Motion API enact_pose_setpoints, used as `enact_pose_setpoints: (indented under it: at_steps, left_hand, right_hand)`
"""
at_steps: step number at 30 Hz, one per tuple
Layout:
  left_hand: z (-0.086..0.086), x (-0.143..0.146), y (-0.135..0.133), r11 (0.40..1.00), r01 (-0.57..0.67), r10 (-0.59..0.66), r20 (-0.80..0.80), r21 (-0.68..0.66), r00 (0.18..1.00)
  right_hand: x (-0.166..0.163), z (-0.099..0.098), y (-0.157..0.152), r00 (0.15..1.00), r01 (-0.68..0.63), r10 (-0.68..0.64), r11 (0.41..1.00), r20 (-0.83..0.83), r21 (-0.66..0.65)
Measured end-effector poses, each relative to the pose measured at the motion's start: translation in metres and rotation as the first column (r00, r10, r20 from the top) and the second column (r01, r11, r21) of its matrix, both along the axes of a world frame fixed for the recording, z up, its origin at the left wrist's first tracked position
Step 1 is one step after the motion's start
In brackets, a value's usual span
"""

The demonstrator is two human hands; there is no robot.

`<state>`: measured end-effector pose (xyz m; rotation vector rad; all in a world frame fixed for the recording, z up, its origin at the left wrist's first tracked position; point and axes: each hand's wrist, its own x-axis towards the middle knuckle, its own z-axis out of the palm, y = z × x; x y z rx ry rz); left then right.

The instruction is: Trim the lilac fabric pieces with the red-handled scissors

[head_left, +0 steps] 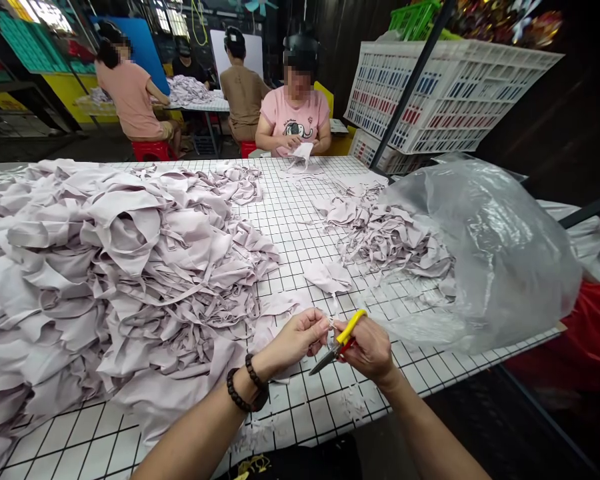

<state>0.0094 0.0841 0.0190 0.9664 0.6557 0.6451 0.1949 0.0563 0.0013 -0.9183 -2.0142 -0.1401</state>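
Note:
My right hand [369, 348] is closed around scissors [350, 330] with yellow and red handles, their blades pointing down and left. Close beside it, my left hand [303, 337] pinches the end of a thin pale strap. That strap [335, 303] runs up to a small pale pink cloth piece [329, 275] lying on the grid-patterned table. The fingers of both hands nearly meet at the strap end. Small white clippings [353, 402] lie on the table below my right hand.
A large heap of pale pink cloth pieces [130, 253] covers the left side. At right are a smaller cloth pile [395, 237], a clear plastic bag [510, 247] and a white crate [445, 93]. A person [297, 113] sits across the table [290, 230]; others work behind.

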Motion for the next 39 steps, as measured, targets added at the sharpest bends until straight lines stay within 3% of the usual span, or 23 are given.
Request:
enact_pose_setpoints:
  at_steps: [7,10,14,20,25,28,30,33,36,39]
  left_hand:
    - [0.001,-0.003,-0.004,0.977,0.131,-0.107,0.148,-0.166,0.983]
    - [-0.001,-0.002,-0.006,0.981,0.096,-0.066,0.176,-0.168,0.982]
    - [-0.005,0.002,-0.006,0.999,-0.049,0.049,0.081,0.007,0.996]
    - [-0.01,0.001,-0.007,0.961,-0.151,0.168,-0.06,0.231,0.984]
    - [-0.006,-0.003,-0.007,0.883,-0.136,0.24,-0.183,0.448,0.953]
    - [0.0,-0.006,-0.006,0.815,-0.084,0.272,-0.251,0.573,0.929]
    - [0.005,-0.009,-0.004,0.783,-0.037,0.27,-0.286,0.621,0.919]
    - [0.01,-0.011,-0.001,0.777,0.031,0.227,-0.325,0.628,0.918]
    - [0.011,-0.011,0.0,0.797,0.098,0.141,-0.341,0.596,0.929]
    - [0.008,-0.01,0.0,0.804,0.134,0.087,-0.339,0.579,0.937]
  right_hand:
    - [-0.003,-0.015,-0.006,0.998,0.056,-0.056,0.997,0.004,0.053]
    - [-0.003,-0.016,-0.006,0.998,0.061,-0.063,0.995,0.019,0.084]
    - [-0.005,-0.012,-0.004,0.998,0.066,-0.065,0.993,-0.016,0.096]
    - [-0.01,-0.004,-0.006,0.999,0.017,-0.015,0.999,-0.052,0.035]
    - [-0.013,-0.004,-0.01,0.985,-0.041,0.027,0.996,-0.173,-0.076]
    - [-0.013,-0.005,-0.012,0.963,-0.02,-0.039,0.976,-0.265,-0.219]
    - [-0.012,0.0,-0.013,0.947,-0.021,-0.102,0.927,-0.306,-0.374]
    - [-0.008,0.013,-0.01,0.931,-0.12,-0.121,0.792,-0.345,-0.599]
    - [-0.004,0.024,-0.005,0.891,-0.295,-0.101,0.611,-0.442,-0.735]
    - [-0.001,0.027,0.001,0.818,-0.465,-0.149,0.399,-0.556,-0.79]
